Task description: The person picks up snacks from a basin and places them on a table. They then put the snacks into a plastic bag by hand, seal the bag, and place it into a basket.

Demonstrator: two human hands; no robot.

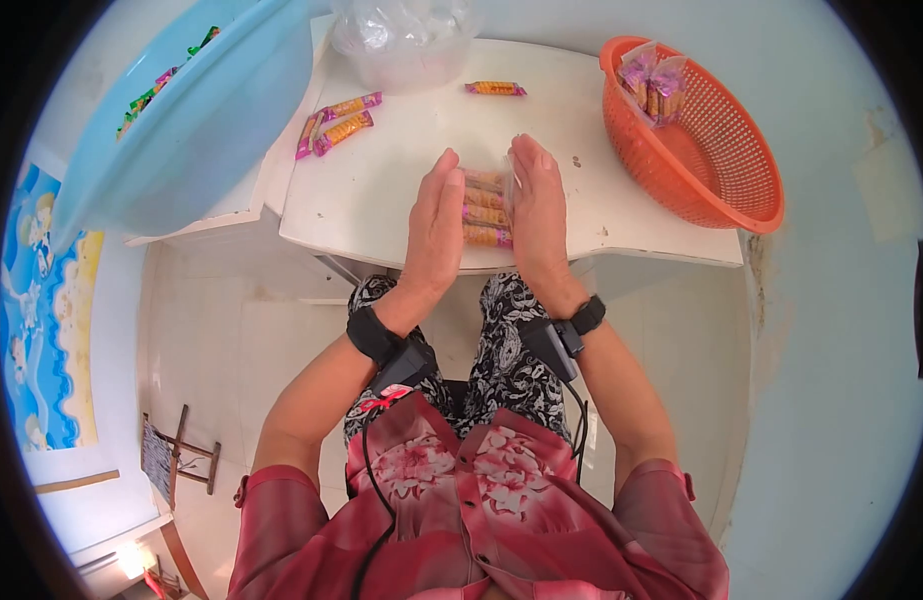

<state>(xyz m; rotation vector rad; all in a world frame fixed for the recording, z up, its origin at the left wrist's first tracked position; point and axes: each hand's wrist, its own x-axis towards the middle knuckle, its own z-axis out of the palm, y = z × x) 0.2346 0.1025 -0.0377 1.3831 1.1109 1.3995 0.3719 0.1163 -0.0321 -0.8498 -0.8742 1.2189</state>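
A clear plastic bag of snack bars (486,213) in yellow and purple wrappers lies near the table's front edge, the bars stacked in a row. Along its left side rests my left hand (436,225), palm inward with straight fingers. My right hand (541,215) flanks the right side in the same way, fingers straight and pointing away from me. The bag sits between the two palms, with its side edges partly hidden by them. Loose wrapped bars (343,133) lie beyond my left hand, and a single bar (495,89) is farther back.
On the right, an orange plastic basket (696,165) holds filled bags (653,88). A large blue basin (211,120) with wrapped pieces inside stands at the left. At the back is a tub (406,60) with clear plastic bags. The white table (401,190) has a curved front edge.
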